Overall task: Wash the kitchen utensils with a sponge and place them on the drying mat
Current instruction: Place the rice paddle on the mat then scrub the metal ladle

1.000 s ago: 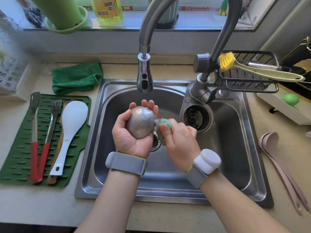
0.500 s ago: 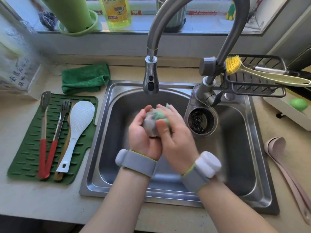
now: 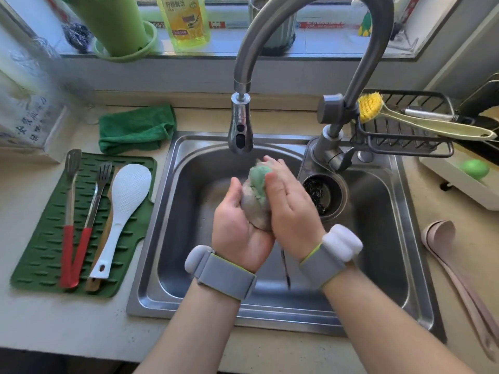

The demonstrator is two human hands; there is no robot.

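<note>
The ladle bowl (image 3: 253, 209) is cradled in the left hand (image 3: 237, 228) so the sponge (image 3: 259, 176) (gripped by the right hand (image 3: 290, 209)) can be pressed against it.

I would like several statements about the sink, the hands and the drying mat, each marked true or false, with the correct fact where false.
1. The left hand holds the metal ladle by its bowl over the sink. True.
2. The right hand presses a yellow brush on the ladle. False: it presses a green sponge; the yellow brush lies on the wire rack.
3. The white rice paddle lies on the drying mat. True.
4. The pink spoons lie on the mat. False: they lie on the counter to the right of the sink.
5. The green cloth lies inside the sink. False: it lies on the counter behind the mat.
</note>
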